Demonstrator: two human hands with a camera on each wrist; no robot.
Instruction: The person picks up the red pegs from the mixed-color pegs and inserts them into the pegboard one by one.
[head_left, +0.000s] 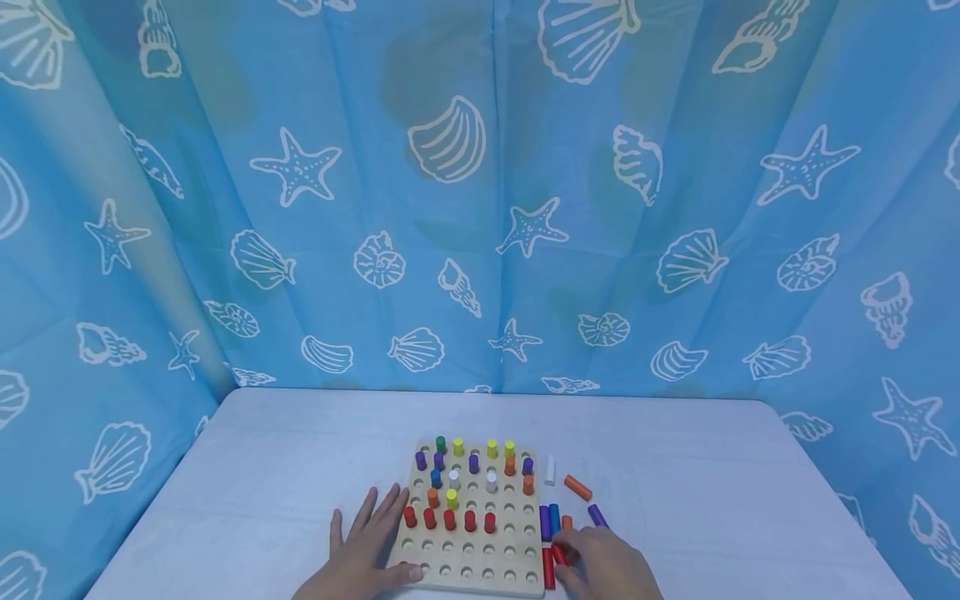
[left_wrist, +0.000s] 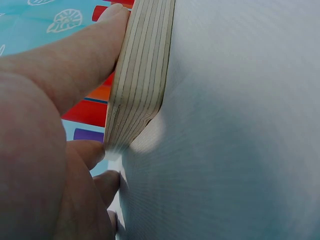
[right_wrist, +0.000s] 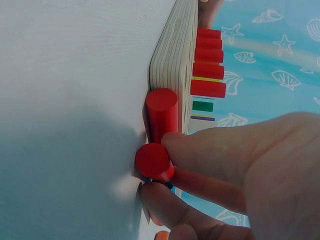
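A wooden pegboard (head_left: 477,560) lies on the table, with rows of holes and several coloured pegs standing in it. My left hand (head_left: 363,554) rests along its left side, fingers spread and thumb on the near edge; the left wrist view shows the layered edge (left_wrist: 142,60) up close. At the board's right side, my right hand (head_left: 611,562) pinches a red peg (right_wrist: 152,160) between thumb and fingers, low over the table. Another red peg (right_wrist: 162,117) lies beside it against the board. A row of red pegs (head_left: 450,520) stands in the board.
Right of the board lie loose pegs: purple (head_left: 545,523), blue (head_left: 554,518), white (head_left: 551,471), orange (head_left: 577,487) and another purple peg (head_left: 597,516). A blue curtain (head_left: 450,217) with white shell prints hangs behind the white table (head_left: 300,442).
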